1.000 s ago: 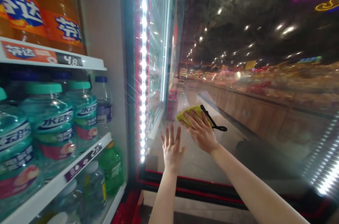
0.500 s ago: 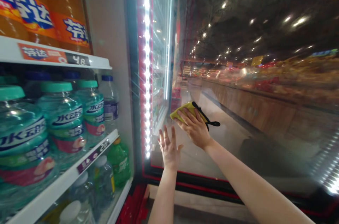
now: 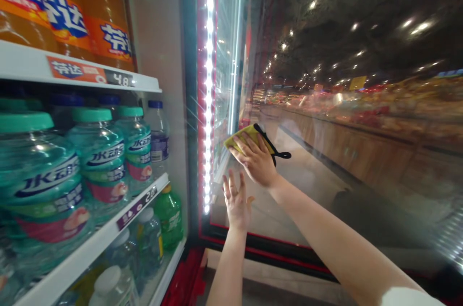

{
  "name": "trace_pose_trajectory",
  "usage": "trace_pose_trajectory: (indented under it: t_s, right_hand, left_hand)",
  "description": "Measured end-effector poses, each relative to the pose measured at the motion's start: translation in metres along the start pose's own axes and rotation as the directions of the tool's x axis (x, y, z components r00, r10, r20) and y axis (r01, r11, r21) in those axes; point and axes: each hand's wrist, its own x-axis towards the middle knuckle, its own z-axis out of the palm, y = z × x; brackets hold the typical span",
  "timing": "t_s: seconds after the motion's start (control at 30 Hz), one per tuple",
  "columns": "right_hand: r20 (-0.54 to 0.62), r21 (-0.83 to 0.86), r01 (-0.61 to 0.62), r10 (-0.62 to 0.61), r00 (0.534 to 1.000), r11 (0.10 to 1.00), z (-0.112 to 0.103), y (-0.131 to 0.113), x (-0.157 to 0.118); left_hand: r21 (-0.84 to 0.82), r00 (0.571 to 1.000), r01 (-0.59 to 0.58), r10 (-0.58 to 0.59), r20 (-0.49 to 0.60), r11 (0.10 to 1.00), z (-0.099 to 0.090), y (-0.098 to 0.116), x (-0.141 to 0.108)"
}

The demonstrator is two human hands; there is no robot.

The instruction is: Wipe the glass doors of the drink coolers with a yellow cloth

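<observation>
A yellow cleaning cloth (image 3: pixel 240 136) with a black edge and a black hanging loop lies against the glass door (image 3: pixel 311 209). My right hand (image 3: pixel 255 159) presses it there, its fingers spread flat over the cloth. Just below and to the left, my left hand (image 3: pixel 237 202) is open, fingers apart and pointing up, with nothing in it. It is at the glass near the door's lower left corner; whether the palm touches the pane I cannot tell.
On the left, a cooler shelf (image 3: pixel 90 243) carries teal-capped drink bottles (image 3: pixel 103 152). Orange soda bottles (image 3: pixel 110 31) stand above, and a green bottle (image 3: pixel 170 217) below. A bright LED strip (image 3: pixel 209 103) runs up the door's side. Through the glass, a long wooden counter (image 3: pixel 347 147) shows.
My right hand has slid the cloth left and slightly up over the glass. My left hand stays open beside it. The view has turned a little left, so the shelves appear further right.
</observation>
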Motion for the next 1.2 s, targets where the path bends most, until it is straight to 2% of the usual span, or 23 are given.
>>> trace_pose_trajectory:
  t_s: [0.1,0.17,0.23,0.3,0.37,0.47,0.53,0.6,0.67,0.73,0.8,0.87,0.97,1.07,1.1,1.13,1.2]
  right_hand:
    - [0.058,0.019,0.136,-0.137,0.989,0.99,-0.011,0.012,-0.035]
    - [0.029,-0.002,0.082,-0.082,0.996,0.997,-0.02,0.027,-0.042]
    - [-0.043,-0.031,-0.054,0.052,0.998,0.998,-0.022,0.035,-0.03]
    - [-0.093,-0.037,-0.158,0.154,0.984,0.987,-0.017,0.031,-0.008]
    - [-0.083,-0.022,-0.16,0.158,0.984,0.987,-0.007,0.019,0.01]
    - [0.029,0.029,0.011,-0.012,0.999,1.0,0.002,0.004,0.005]
    - [0.099,0.072,0.152,-0.159,0.982,0.986,-0.001,0.006,-0.015]
    - [0.122,0.088,0.208,-0.218,0.968,0.974,-0.01,0.015,-0.035]
    - [0.104,0.07,0.143,-0.15,0.983,0.987,-0.017,0.023,-0.041]
    - [0.054,0.05,0.012,-0.014,0.998,0.999,-0.018,0.021,-0.029]
    - [0.003,0.053,-0.09,0.09,0.996,0.995,-0.009,0.008,-0.007]
    - [-0.01,0.071,-0.118,0.119,0.993,0.99,0.004,-0.012,0.013]
    - [0.053,0.118,0.006,-0.013,0.999,0.993,0.021,-0.03,0.018]
    - [0.116,0.167,0.23,-0.251,0.961,0.959,0.021,-0.022,0.001]
    - [0.124,0.172,0.271,-0.294,0.948,0.947,0.018,-0.015,-0.005]
    - [0.121,0.17,0.279,-0.301,0.946,0.945,0.014,-0.009,-0.008]
    - [0.087,0.147,0.197,-0.211,0.974,0.969,0.007,-0.002,-0.007]
  left_hand:
    - [-0.005,1.0,0.018,-0.018,0.01,1.0,0.001,0.002,-0.001]
    - [-0.01,0.999,0.018,-0.018,0.031,1.0,0.001,0.003,0.0]
    - [-0.016,0.999,0.01,-0.01,0.038,1.0,0.001,0.004,0.0]
    - [-0.021,0.999,0.009,-0.008,0.035,1.0,0.0,0.004,0.0]
    - [-0.02,0.999,0.011,-0.01,0.032,1.0,0.0,0.003,0.0]
    - [-0.015,0.999,0.013,-0.013,0.034,1.0,0.0,0.004,-0.001]
    - [-0.015,0.999,0.017,-0.017,0.042,1.0,0.0,0.005,-0.001]
    - [-0.025,0.999,0.024,-0.023,0.05,0.999,0.0,0.006,-0.002]
    - [-0.047,0.998,0.03,-0.028,0.051,0.998,-0.001,0.008,-0.002]
    - [-0.064,0.999,0.031,-0.028,0.046,0.997,-0.001,0.01,-0.003]
    - [-0.064,0.999,0.032,-0.03,0.043,0.997,-0.001,0.01,-0.004]
    - [-0.053,0.998,0.035,-0.032,0.047,0.998,0.0,0.008,-0.005]
    - [-0.035,0.998,0.049,-0.048,0.049,0.998,0.004,0.004,-0.008]
    - [-0.027,0.998,0.056,-0.055,0.037,0.998,0.007,0.002,-0.01]
    - [-0.026,0.998,0.059,-0.058,0.031,0.998,0.008,0.002,-0.01]
    - [-0.025,0.998,0.064,-0.064,0.023,0.998,0.008,0.003,-0.01]
    - [-0.023,0.996,0.084,-0.083,0.007,0.996,0.008,0.006,-0.01]
